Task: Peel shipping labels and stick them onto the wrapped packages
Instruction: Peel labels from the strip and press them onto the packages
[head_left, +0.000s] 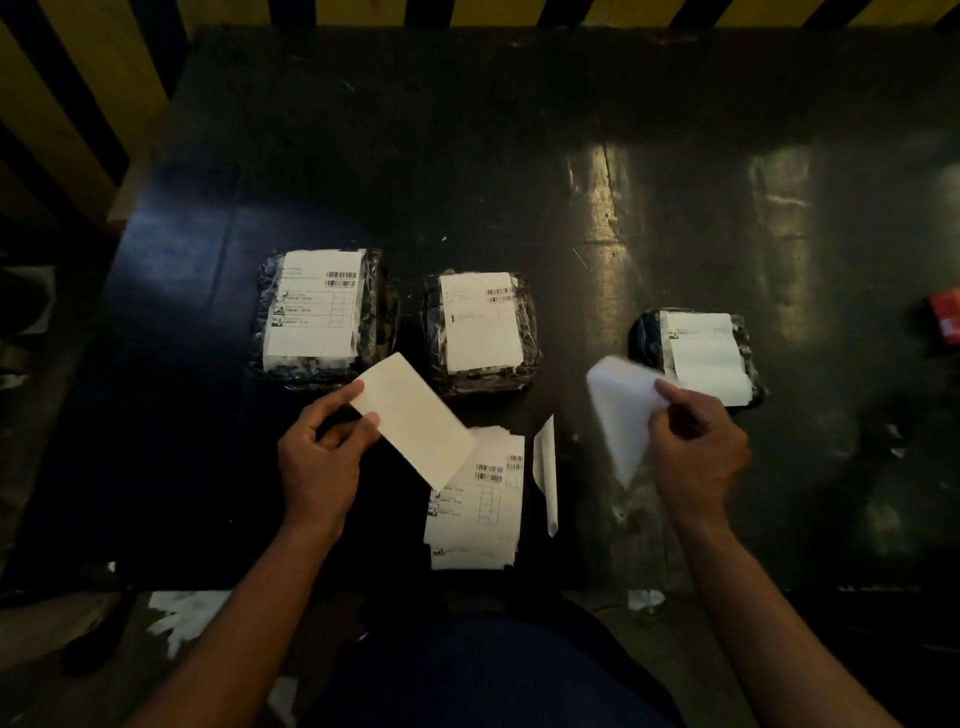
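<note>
Although three wrapped packages on the dark table (519, 171) each carry a white label on top, the job looks far from finished, since a fanned stack of unpeeled labels (480, 499) lies at about 6 o'clock from the middle package. The left package (375, 312) sits at 9 o'clock of the row, the middle package (530, 332) between the others, and the right package (644, 332) at 3 o'clock, well apart from the middle one. Whether more packages wait unlabelled outside the view cannot be told.

The left hand (319, 452) pinches the near corner of a cream sheet (413, 421) between thumb and curled fingers, holding it tilted above the stack; it looks like peeled backing, though that is a judgement. The right hand (696, 441) grips a blurred white sheet (621, 410) with curled fingers, just at 7 o'clock of the right package. This one is probably a fresh label, or a liner being pulled away; the blur hides which. A narrow curled strip of paper (545, 467) lies at 3 o'clock of the stack.

No box, bin or tray shows; each package's clear wrap hides its dark contents. A red object (945, 317) lies at the far 3 o'clock edge, and white scraps (176, 613) lie on the floor at 7 o'clock.
</note>
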